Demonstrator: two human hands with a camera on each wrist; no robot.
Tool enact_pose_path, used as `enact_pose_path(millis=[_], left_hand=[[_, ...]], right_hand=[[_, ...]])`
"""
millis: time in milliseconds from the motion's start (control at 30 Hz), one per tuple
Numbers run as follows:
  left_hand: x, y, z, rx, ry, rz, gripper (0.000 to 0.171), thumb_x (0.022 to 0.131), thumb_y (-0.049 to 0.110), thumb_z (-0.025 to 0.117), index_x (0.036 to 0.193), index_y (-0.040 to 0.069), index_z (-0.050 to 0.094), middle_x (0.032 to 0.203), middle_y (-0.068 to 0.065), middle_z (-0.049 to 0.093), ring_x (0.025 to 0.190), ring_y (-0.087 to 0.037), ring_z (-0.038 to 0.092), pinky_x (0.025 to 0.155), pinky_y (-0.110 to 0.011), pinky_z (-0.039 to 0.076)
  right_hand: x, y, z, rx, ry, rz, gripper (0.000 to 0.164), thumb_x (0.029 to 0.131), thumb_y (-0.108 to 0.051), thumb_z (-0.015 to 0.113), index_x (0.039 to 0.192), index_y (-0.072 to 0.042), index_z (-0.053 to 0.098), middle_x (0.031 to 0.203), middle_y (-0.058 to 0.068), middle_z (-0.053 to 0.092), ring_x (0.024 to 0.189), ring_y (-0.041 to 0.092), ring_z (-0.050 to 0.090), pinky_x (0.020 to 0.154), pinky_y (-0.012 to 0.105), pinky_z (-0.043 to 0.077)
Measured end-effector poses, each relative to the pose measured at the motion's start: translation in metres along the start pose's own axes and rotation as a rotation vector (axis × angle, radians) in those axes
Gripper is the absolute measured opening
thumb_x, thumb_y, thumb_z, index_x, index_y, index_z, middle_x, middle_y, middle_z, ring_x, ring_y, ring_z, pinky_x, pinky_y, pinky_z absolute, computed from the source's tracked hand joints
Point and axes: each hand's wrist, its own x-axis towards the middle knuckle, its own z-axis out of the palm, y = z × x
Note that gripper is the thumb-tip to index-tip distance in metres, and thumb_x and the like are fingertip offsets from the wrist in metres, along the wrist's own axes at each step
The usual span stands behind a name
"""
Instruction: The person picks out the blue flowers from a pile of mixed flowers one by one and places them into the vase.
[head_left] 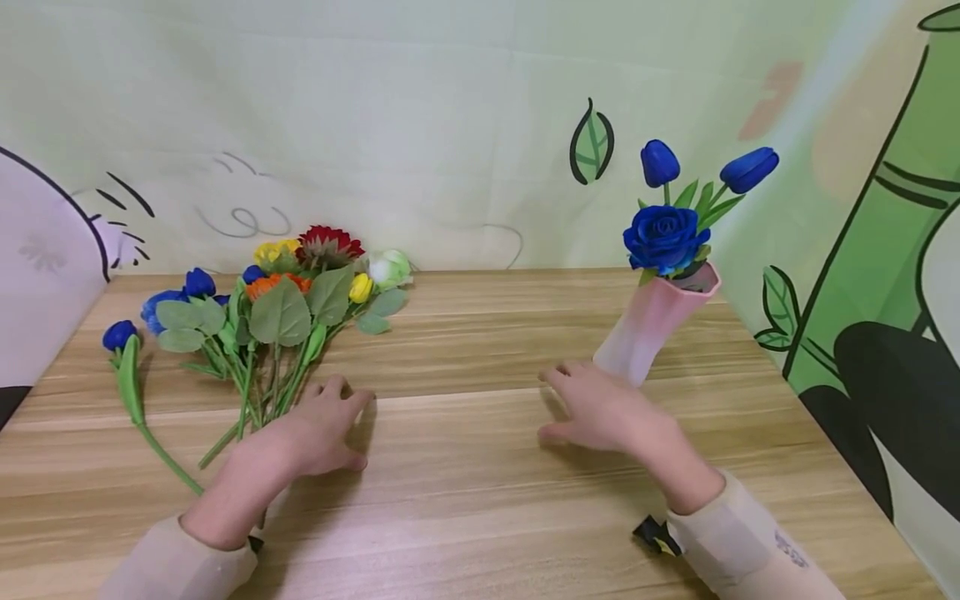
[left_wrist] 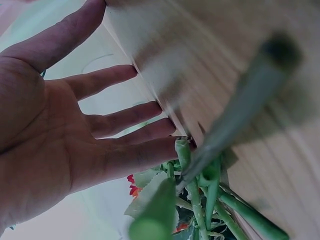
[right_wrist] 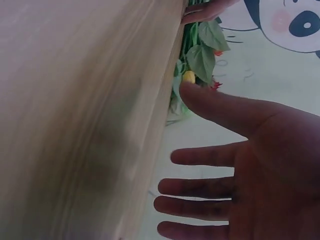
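Observation:
My left hand [head_left: 318,429] is over the table beside the stems of a pile of artificial flowers [head_left: 281,312], its fingers spread and nothing in them. In the left wrist view several green stems [left_wrist: 197,200] lie close by the little finger. My right hand [head_left: 607,408] hovers in front of a pink-and-white vase [head_left: 648,325], fingers apart and holding nothing. The vase stands at the back right with a blue rose [head_left: 663,239] and two blue tulips [head_left: 660,163] in it. In the right wrist view the open palm [right_wrist: 280,165] faces the camera.
A single blue tulip [head_left: 120,335] with a long bent stem lies at the far left of the wooden table [head_left: 465,500]. Red, yellow, orange, blue and white blooms make up the pile. A printed cloth [head_left: 450,125] hangs behind the table. A small black object [head_left: 656,535] sits by the right cuff.

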Motion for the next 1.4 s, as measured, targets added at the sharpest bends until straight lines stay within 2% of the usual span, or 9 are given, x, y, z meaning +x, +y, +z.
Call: enact_pose_path(millis=[167,300,900,1133,1233,1400], left_hand=[[0.000,0.000,0.000,0.004,-0.004,0.004,0.082,0.082,0.029,0.089,0.147,0.002,0.048,0.141,-0.036,0.038,0.131,-0.058,0.035,0.098,-0.069,0.042],[0.000,0.000,0.000,-0.002,-0.004,0.008,0.082,0.082,0.029,0.089,0.148,0.002,0.048,0.141,-0.036,0.038,0.132,-0.058,0.035,0.099,-0.069,0.042],[0.000,-0.001,-0.002,0.013,-0.016,0.035,0.080,0.083,0.029,0.088,0.147,0.002,0.048,0.141,-0.036,0.038,0.132,-0.059,0.034,0.097,-0.071,0.042],[0.001,-0.005,-0.007,-0.026,-0.041,0.026,0.083,0.088,0.049,0.079,0.151,0.005,0.047,0.146,-0.038,0.037,0.135,-0.061,0.033,0.098,-0.075,0.038],[0.002,-0.006,-0.009,-0.050,-0.013,0.037,0.078,0.089,0.051,0.077,0.148,0.005,0.051,0.143,-0.037,0.041,0.132,-0.058,0.040,0.098,-0.072,0.040],[0.002,-0.005,-0.015,-0.097,0.097,0.081,0.066,0.096,0.040,0.073,0.141,-0.004,0.055,0.136,-0.033,0.053,0.124,-0.050,0.053,0.100,-0.064,0.044]], right_hand=[[-0.001,0.005,0.005,0.020,-0.090,0.000,0.072,0.086,-0.045,0.081,0.139,-0.002,0.058,0.140,0.025,0.054,0.129,0.041,0.052,0.105,0.054,0.045],[-0.001,0.008,0.009,0.021,-0.132,0.000,0.075,0.086,-0.045,0.082,0.141,-0.001,0.056,0.144,0.026,0.051,0.133,0.043,0.048,0.106,0.055,0.043],[0.000,0.012,0.015,0.040,-0.128,0.008,0.079,0.086,-0.042,0.084,0.147,-0.004,0.051,0.147,0.025,0.046,0.136,0.042,0.043,0.108,0.057,0.040],[0.000,0.013,0.017,0.037,-0.120,-0.007,0.079,0.086,-0.042,0.084,0.147,-0.004,0.052,0.146,0.025,0.046,0.136,0.043,0.043,0.108,0.057,0.040],[0.000,0.013,0.017,0.039,-0.116,-0.009,0.078,0.085,-0.042,0.084,0.146,-0.005,0.052,0.146,0.024,0.047,0.135,0.042,0.043,0.107,0.057,0.041],[-0.001,0.013,0.016,0.040,-0.117,-0.006,0.078,0.086,-0.042,0.084,0.146,-0.005,0.052,0.145,0.023,0.047,0.135,0.041,0.044,0.107,0.056,0.041]])
